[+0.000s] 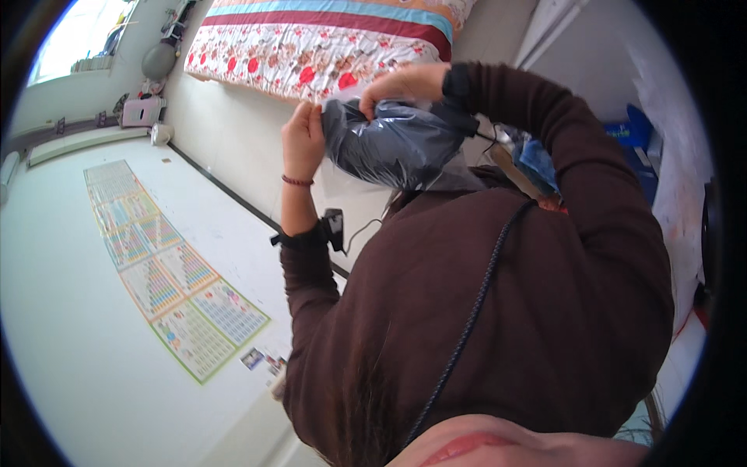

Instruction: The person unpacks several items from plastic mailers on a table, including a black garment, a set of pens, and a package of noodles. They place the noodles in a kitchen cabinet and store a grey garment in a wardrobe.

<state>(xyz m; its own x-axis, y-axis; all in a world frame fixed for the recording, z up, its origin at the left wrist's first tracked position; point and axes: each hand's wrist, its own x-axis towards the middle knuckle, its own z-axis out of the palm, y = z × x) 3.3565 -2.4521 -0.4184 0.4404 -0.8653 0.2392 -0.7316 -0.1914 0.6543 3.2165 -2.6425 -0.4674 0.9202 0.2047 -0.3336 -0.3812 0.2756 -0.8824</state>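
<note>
A clear plastic bag (388,146) with dark, folded fabric-like contents is held up in front of my chest. My left hand (303,137) pinches the bag's left edge, its fingers curled closed. From above, my right hand (402,87) bends down over the bag, fingertips gripping its upper part near the middle; whether they hold plastic alone or also the dark contents cannot be told. Both forearms wear black straps, and a small black device (334,229) with a cable sits on the left one.
Beyond the bag lies a bed with a flowered cover (315,52). A white wall with printed charts (175,274) runs along the left. A pink case (143,112) and a grey ball (159,61) are at the far left. Blue boxes (639,146) and a blue bundle (534,163) lie at the right.
</note>
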